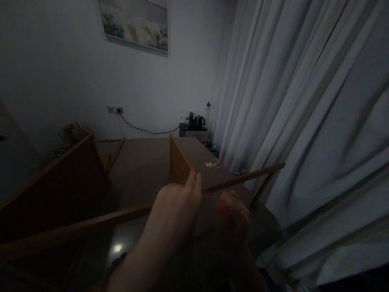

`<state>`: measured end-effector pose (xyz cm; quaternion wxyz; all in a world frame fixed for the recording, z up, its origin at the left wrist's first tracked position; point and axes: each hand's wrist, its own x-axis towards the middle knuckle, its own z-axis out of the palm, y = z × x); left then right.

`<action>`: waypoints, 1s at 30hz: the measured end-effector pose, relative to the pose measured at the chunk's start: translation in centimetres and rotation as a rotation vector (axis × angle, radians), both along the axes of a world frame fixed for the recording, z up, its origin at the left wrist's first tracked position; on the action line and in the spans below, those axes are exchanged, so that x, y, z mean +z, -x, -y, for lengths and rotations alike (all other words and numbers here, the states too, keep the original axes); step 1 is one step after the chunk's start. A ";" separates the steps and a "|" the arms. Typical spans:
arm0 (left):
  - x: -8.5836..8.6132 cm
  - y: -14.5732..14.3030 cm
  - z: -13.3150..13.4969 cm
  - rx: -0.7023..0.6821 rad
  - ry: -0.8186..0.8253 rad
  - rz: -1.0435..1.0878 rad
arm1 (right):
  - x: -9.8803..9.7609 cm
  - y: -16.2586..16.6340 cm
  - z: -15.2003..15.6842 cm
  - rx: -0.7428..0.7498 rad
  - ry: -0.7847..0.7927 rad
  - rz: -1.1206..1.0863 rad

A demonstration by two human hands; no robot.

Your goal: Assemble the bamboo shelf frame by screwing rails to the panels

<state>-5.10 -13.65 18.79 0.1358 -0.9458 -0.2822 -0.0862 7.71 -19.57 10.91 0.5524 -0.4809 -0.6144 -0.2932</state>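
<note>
A wooden cabinet frame (pixel 142 162) lies on its side in a dim room, open towards me. A thin front rail (pixel 243 176) runs across it from lower left to upper right. My left hand (pixel 178 207) is closed over this rail near its middle, fingertips curled over the top edge. My right hand (pixel 232 215) sits just to the right and lower, in shadow, fingers bent against the rail and the panel beneath. An upright divider panel (pixel 179 162) stands right behind my left hand.
Heavy pale curtains (pixel 304 121) hang close on the right. A tilted wooden panel (pixel 60 182) rises on the left. At the back wall are a socket with a cable (pixel 115 109), a small stand with a kettle (pixel 199 121) and a framed picture (pixel 136 22).
</note>
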 end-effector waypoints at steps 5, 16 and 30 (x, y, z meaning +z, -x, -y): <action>-0.2 0.2 0.1 -0.012 -0.012 0.024 | 0.9 -1.0 1.6 0.054 0.096 -0.080; -0.2 0.2 -0.1 0.009 -0.003 0.033 | 2.5 -1.6 4.7 -0.200 0.068 0.341; -0.3 0.2 0.0 0.002 -0.025 0.040 | 2.0 0.9 4.3 -0.259 0.144 0.049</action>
